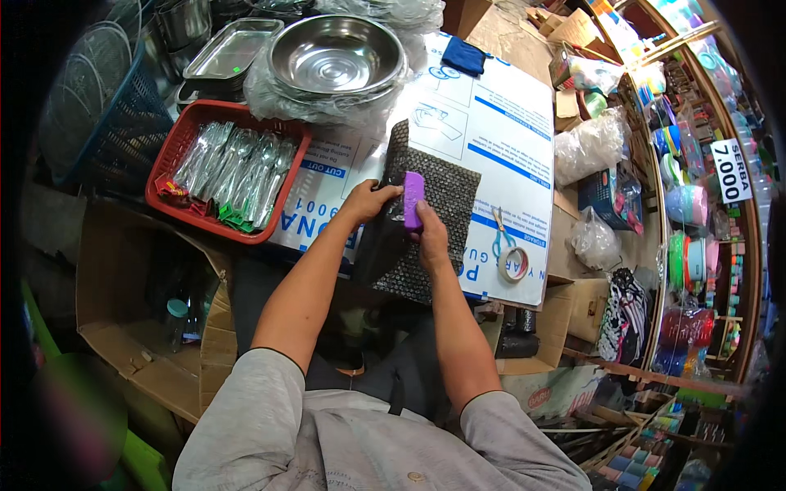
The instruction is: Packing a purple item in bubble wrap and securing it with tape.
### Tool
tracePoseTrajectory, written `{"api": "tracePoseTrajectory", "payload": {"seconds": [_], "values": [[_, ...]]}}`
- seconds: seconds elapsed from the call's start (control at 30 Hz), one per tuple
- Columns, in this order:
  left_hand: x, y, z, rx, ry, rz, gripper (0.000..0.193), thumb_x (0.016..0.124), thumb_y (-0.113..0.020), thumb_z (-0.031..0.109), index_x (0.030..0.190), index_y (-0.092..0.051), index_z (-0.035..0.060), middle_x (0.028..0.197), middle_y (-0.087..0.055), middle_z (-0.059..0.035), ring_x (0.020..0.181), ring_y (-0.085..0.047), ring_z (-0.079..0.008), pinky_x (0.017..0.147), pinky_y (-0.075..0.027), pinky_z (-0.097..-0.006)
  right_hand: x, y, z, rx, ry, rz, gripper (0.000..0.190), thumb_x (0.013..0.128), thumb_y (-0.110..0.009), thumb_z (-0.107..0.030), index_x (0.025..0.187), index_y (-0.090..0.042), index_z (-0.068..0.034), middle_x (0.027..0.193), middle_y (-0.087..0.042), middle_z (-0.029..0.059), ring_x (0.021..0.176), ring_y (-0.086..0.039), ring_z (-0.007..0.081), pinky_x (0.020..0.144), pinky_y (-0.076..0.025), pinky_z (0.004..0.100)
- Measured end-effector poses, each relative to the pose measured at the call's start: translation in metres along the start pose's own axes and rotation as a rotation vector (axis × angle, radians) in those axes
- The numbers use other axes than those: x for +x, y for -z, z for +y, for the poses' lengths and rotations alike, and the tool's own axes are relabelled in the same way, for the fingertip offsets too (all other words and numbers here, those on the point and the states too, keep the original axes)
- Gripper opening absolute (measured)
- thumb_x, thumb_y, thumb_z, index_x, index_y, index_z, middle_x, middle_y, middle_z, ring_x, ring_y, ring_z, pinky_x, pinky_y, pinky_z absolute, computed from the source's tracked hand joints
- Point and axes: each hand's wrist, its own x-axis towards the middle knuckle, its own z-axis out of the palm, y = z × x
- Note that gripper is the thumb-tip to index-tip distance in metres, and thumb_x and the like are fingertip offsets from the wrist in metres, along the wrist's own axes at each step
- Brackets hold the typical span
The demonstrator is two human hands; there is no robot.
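Note:
A sheet of black bubble wrap (451, 184) lies on the white printed board (509, 147) before me, its near corner over the table's edge. My right hand (433, 236) grips the lower end of a small purple block-like object (414, 196), which is on the wrap. My left hand (370, 201) is at the wrap's left part, its thumb pointing to the purple object; whether its fingers pinch the wrap I cannot tell. To the right lie scissors with blue handles (503, 236), partly under or against a roll of tape (513, 264).
A red plastic basket (158, 178) of wrapped spoons and forks stands left. Behind are a steel basin (336, 54), metal trays (233, 48) and a dark blue cloth (463, 56). Open cardboard boxes (141, 368) flank my legs, and goods-filled shelves (694, 208) line the right side.

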Motion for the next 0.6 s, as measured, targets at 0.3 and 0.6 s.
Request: {"api": "tracePoseTrajectory", "payload": {"seconds": [0.3,0.6], "values": [[-0.017,0.005,0.029,-0.264,0.114,-0.160,0.044,0.086,-0.066,0.036,0.114,-0.059,0.0020,0.094,-0.065,-0.0005,0.074,-0.059,-0.0062,0.055,-0.045,-0.0205,0.008,0.003,0.004,0.200,0.016,-0.088,0.044,0.094,-0.053,-0.029,0.125,-0.055,0.002,0.118,-0.060,0.0067,0.104,-0.055,0.0142,0.095,-0.039,0.0269],[-0.026,0.012,0.042,-0.148,0.123,-0.089,0.061,0.079,-0.071,0.043,0.115,-0.058,-0.0054,0.102,-0.064,-0.0081,0.088,-0.060,-0.0166,0.078,-0.047,-0.0284,0.005,-0.003,0.007,0.133,0.079,-0.137,0.051,0.098,-0.044,-0.030,0.137,-0.042,0.003,0.136,-0.050,0.0073,0.119,-0.048,0.0119,0.102,-0.034,0.0233]]}}
